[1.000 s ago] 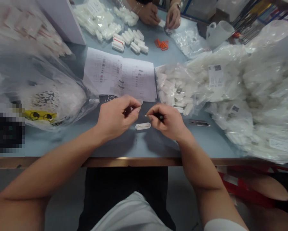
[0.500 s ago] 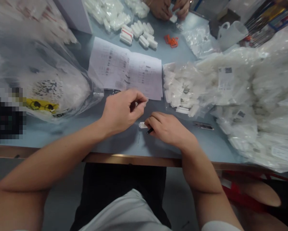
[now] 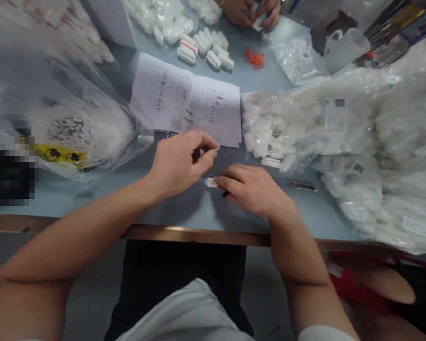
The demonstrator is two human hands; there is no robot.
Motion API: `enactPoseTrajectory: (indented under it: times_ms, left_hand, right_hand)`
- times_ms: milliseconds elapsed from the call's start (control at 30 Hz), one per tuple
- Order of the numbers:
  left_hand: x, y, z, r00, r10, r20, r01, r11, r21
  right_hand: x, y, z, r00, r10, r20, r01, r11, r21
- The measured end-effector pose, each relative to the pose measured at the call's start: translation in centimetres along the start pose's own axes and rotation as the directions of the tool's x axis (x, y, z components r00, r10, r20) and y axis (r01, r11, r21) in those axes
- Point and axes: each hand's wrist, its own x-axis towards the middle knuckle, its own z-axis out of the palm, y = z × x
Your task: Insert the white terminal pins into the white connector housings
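Note:
My left hand [image 3: 184,161] is raised over the table in front of the paper sheets, thumb and forefinger pinched on a small pale piece [image 3: 217,148]. Just to its right and nearer to me, my right hand [image 3: 250,188] is closed, its fingers bent downward. From under those fingers sticks out the end of a slim black tool [image 3: 225,194], the rest of it hidden. A fingertip of the right hand touches a small white plastic part [image 3: 211,182] lying flat on the table. Markings on that part are too small to read.
Printed sheets [image 3: 216,111] lie beyond my hands. Bags of white parts [image 3: 269,128] fill the right, near a pair of small snips [image 3: 302,185]. A large clear bag [image 3: 106,137] stands left. Farther back are white casings [image 3: 187,49], orange pieces [image 3: 254,58] and a co-worker's hands [image 3: 266,12].
My right hand's fingers and the black tool's end have shifted slightly right, so more of the white plastic part shows. My left hand is almost still.

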Motion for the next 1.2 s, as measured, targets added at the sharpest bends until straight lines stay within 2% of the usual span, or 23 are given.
enactPoseTrajectory:
  times_ms: [167, 233, 333, 433, 533, 633, 733, 900, 1067, 1200]
  left_hand:
    - [0.1, -0.1, 0.1, 1.000, -0.018, 0.014, 0.019, 0.998, -0.067]
    - [0.1, -0.3, 0.2, 0.999, -0.030, 0.016, 0.031, 0.994, -0.103]
    - [0.4, -0.6, 0.2, 0.998, -0.057, 0.033, 0.061, 0.985, -0.160]
    - [0.7, -0.7, 0.1, 0.990, -0.092, 0.108, 0.117, 0.957, -0.264]
    - [0.9, -0.7, 0.1, 0.962, -0.132, 0.241, 0.224, 0.885, -0.409]
    - [0.7, -0.6, 0.3, 0.904, -0.155, 0.398, 0.374, 0.736, -0.564]
    - [0.5, -0.5, 0.7, 0.858, -0.155, 0.490, 0.479, 0.585, -0.654]
    - [0.3, -0.6, 1.4, 0.814, -0.188, 0.550, 0.566, 0.468, -0.678]
    - [0.2, -0.4, 1.6, 0.810, -0.205, 0.549, 0.580, 0.419, -0.699]
    - [0.1, -0.4, 1.8, 0.808, -0.235, 0.541, 0.588, 0.382, -0.713]
  right_hand:
    - [0.0, 0.0, -0.2, 0.996, -0.069, 0.048, 0.068, 0.997, 0.020]
    - [0.0, 0.1, 0.0, 0.998, -0.069, 0.009, 0.068, 0.997, 0.022]
    - [-0.2, 0.6, 0.5, 0.984, 0.017, -0.176, -0.011, 0.999, 0.040]
    - [-0.4, 1.1, 1.1, 0.908, 0.163, -0.387, -0.128, 0.985, 0.117]
    - [-0.4, 1.1, 1.7, 0.828, 0.268, -0.492, -0.196, 0.961, 0.193]
    - [-0.2, 0.8, 2.3, 0.790, 0.294, -0.538, -0.206, 0.954, 0.218]
    - [0.1, 0.5, 2.5, 0.763, 0.274, -0.585, -0.179, 0.960, 0.215]
    - [0.4, 0.1, 2.3, 0.731, 0.270, -0.626, -0.159, 0.960, 0.228]
    - [0.5, -0.2, 2.3, 0.715, 0.244, -0.655, -0.129, 0.967, 0.220]
    - [0.6, -0.1, 2.6, 0.739, 0.248, -0.627, -0.117, 0.963, 0.243]
